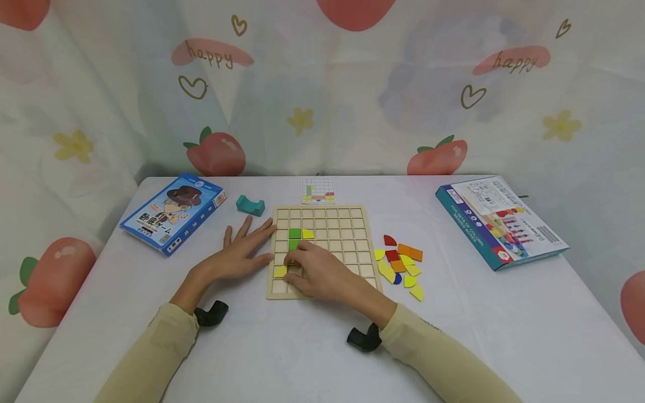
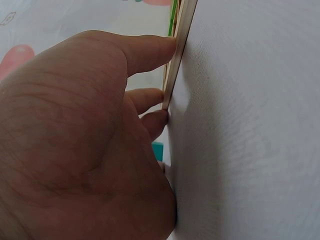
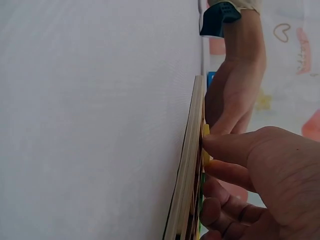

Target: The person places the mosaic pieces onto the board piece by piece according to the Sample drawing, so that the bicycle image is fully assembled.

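Observation:
A wooden grid board lies on the table, with a green piece and a yellow piece set in its upper left cells. My right hand is over the board's left half, partly covering another green piece. Its thumb and index finger pinch a yellow tile low over the left cells; part of that tile is behind the thumb. Along the board's left edge, my left hand is spread, its thumb and fingertips touching the rim.
Loose coloured pieces lie right of the board. Behind it is a pattern card. A teal block and a blue game box are at the back left, another box at the right.

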Available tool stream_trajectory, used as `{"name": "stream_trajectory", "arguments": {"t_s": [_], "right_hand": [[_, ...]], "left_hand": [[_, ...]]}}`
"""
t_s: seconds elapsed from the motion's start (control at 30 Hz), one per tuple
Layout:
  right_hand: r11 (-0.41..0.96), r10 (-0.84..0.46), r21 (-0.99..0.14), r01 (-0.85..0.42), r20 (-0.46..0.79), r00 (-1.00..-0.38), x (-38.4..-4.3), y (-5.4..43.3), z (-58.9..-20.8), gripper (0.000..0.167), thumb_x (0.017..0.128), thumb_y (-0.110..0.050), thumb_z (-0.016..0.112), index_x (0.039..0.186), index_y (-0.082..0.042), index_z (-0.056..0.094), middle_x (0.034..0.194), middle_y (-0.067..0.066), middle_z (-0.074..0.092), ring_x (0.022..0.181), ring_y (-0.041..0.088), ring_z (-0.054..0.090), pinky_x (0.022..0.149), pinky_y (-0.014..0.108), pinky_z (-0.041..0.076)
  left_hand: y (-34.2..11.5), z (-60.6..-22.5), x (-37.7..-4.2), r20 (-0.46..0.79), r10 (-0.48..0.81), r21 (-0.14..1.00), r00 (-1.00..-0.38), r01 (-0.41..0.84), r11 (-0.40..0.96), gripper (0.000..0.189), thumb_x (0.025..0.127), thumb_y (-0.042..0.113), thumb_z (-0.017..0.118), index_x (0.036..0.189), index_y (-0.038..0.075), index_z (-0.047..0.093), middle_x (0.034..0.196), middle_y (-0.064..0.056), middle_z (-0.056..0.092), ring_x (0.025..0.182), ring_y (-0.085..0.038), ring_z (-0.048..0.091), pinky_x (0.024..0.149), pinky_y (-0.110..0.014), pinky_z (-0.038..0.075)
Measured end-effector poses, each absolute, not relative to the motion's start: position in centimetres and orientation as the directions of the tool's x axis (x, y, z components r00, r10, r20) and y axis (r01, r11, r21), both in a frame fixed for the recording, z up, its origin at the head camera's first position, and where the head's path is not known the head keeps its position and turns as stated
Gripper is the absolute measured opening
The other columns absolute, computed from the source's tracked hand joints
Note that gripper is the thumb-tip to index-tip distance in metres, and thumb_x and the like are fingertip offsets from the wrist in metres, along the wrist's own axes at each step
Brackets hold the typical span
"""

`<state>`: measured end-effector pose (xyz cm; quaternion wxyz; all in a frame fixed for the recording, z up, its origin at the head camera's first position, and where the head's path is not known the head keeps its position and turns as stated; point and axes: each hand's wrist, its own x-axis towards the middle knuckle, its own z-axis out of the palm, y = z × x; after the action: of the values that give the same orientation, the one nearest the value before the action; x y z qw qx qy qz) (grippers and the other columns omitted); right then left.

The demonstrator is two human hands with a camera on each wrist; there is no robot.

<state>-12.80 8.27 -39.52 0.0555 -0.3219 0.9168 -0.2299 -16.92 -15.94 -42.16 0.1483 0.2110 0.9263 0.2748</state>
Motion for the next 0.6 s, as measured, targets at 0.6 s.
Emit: {"name": "stream_trajectory", "arguments": {"t_s": [0.6], "right_hand": [[0.695,-0.616,-0.43,-0.577,0.059,-0.786,-12.73,8.04,-39.74,0.023,0.099,-0.03,0.076,0.114,-0.014,0.075,0.103,0.002,0.064,0.082,0.009,0.057,0.076,0.024,0.052]], "left_hand": [[-15.96,-41.98,-16.86,-0.154,0.47,0.581,-0.869,0.305,0.754,0.073,0.107,0.042,0.057,0.17,0.021,0.026,0.181,-0.007,0.011,0.165,-0.045,-0.017,0.122,-0.075,-0.023]]}}
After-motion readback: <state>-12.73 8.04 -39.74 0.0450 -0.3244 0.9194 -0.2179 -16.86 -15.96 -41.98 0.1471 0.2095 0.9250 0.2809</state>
